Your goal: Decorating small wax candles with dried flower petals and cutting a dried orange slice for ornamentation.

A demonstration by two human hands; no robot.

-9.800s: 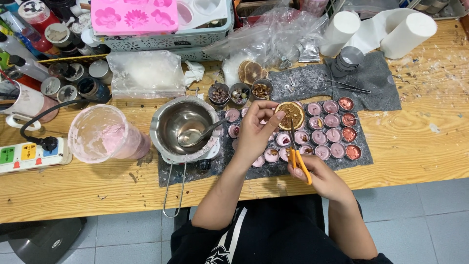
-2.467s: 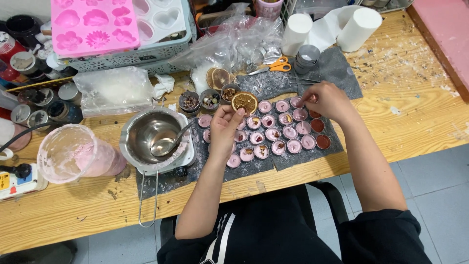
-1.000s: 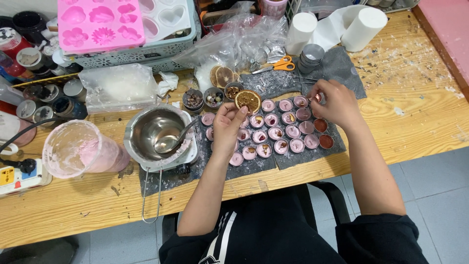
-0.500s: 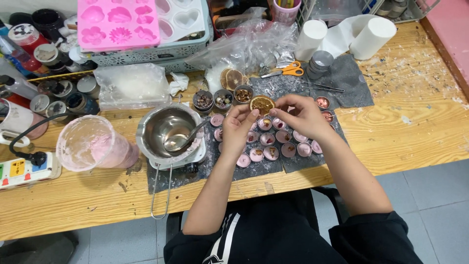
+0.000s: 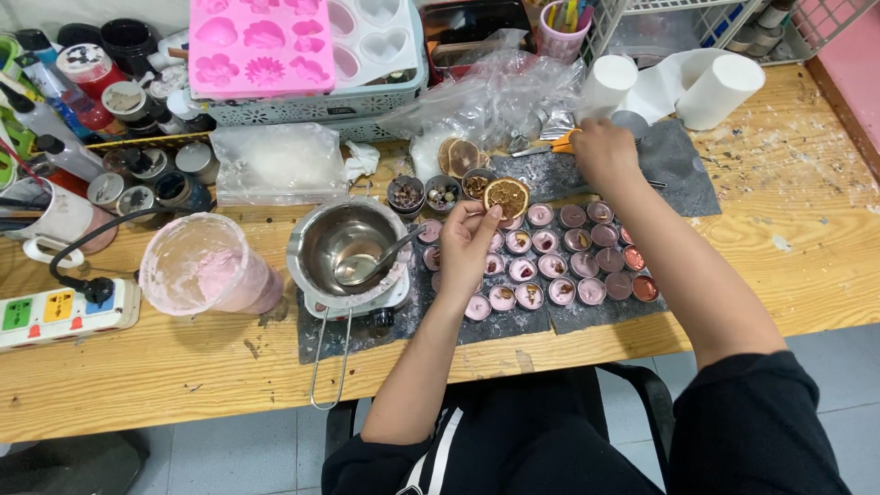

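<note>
Your left hand (image 5: 469, 246) pinches a dried orange slice (image 5: 506, 197) by its rim. It looks light and brittle, so grip gently. Your right hand (image 5: 603, 154) closes over the orange-handled scissors (image 5: 561, 142), far right.

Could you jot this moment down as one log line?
left hand: holds dried orange slice | right hand: on orange scissors | below: wax cups

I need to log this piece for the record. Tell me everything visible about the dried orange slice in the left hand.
The orange slice is a thin round disc, dried, with a pale tan rim and a darker brown-orange centre where the segments show faintly. It looks stiff and whole. The left hand pinches its lower left edge with the fingertips and holds it face up above the top row of the small pink-filled cups. Only that hand touches it.
</note>
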